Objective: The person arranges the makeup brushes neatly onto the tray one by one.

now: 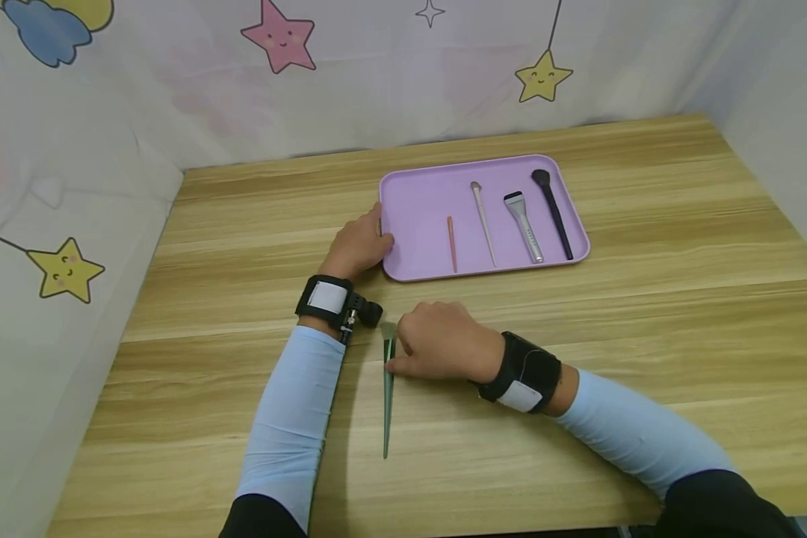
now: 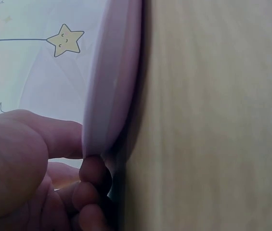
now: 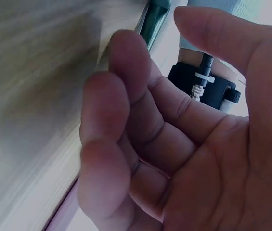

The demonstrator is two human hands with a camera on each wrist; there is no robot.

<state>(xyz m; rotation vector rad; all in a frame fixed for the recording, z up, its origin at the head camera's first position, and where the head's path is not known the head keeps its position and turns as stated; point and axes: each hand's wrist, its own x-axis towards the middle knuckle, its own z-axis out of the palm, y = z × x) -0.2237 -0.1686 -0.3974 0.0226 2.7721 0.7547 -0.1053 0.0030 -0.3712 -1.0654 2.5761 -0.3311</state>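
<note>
A purple tray (image 1: 417,224) lies toward the back of the table. At its left end my left hand (image 1: 358,243) grips the rim; the left wrist view shows the edge of the tray (image 2: 111,82) between the digits of that hand (image 2: 15,163). Closer to me a green makeup brush (image 1: 388,403) lies bristles away from me. My right hand (image 1: 447,344) is over its upper part, fingers bent. In the right wrist view, the brush handle (image 3: 156,21) shows between the spread thumb and forefinger of that hand (image 3: 208,159); no firm hold is visible.
On the tray lie a short pink brush (image 1: 452,243), a thin white brush (image 1: 484,224), a wide silver-handled brush (image 1: 524,228) and a black brush (image 1: 554,213), roughly side by side. A curtain with printed stars (image 1: 376,97) hangs behind the wooden table (image 1: 679,314).
</note>
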